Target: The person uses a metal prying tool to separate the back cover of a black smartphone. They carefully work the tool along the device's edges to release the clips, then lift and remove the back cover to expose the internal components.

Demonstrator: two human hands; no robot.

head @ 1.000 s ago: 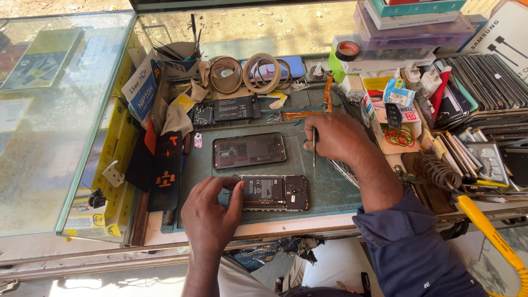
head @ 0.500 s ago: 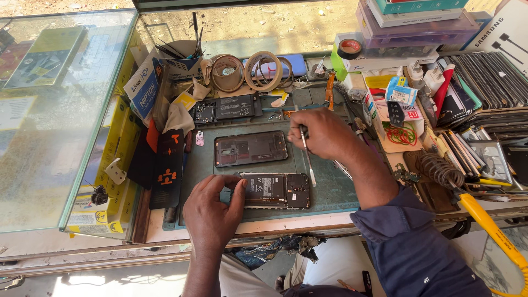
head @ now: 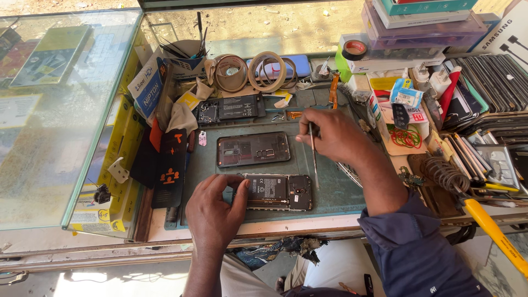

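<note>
Outdoor stall, hard daylight. Counter [head: 308, 224] is a worn pale wooden top with a green mat [head: 341, 190] over it. Glass display case [head: 60, 137] on the left, sun glaring off its top. Bare sandy ground [head: 286, 25] beyond the far edge. Pale tiled floor [head: 495, 275] below at the right.

Glossy glass showcase [head: 60, 137]; matt green mat [head: 330, 187]; metal screwdriver [head: 313, 154].
</note>
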